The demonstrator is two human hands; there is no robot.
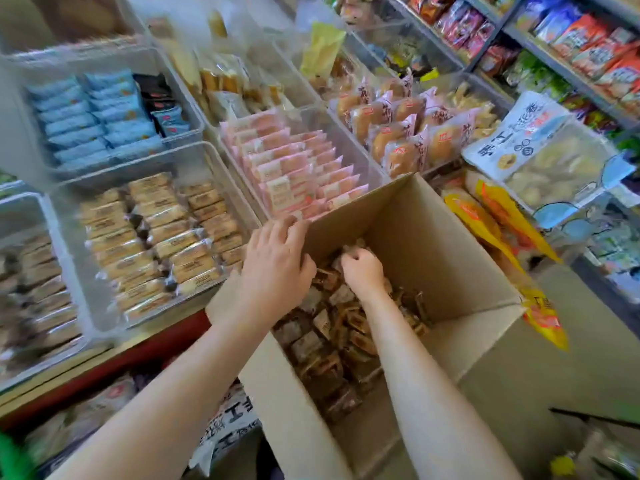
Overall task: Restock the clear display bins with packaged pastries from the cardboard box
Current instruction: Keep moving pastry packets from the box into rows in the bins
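1. Shop shelving [554,46] packed with bright snack bags rises well beyond the right grip, and a red-edged desk [104,362] carries the bins past the left grip.
2. One cardboard box [433,244] stands open under both grips, loose wrapped pastries [329,327] heaped across its floor — too many and too jumbled to count.
3. Clear display bins [221,161]: at least six show, though blur hides the far ones. One ahead of the left grip holds pink packs [294,168]; one to its left holds tan packs [156,244] and looks nearly full.
4. Two bare hands. The left grip [277,258] lies on the box's near-left rim, fingers curled over the edge, steadying it.
5. The right grip [362,268] is down inside the box, fingers bunched on pastries at the far end of the heap; how many it has I cannot tell.
6. To do this step well, I judge: keep the box pinned, gather a small stack with wrappers aligned — not a crushed fistful — and lift clear of the wall before swinging toward the matching bin.
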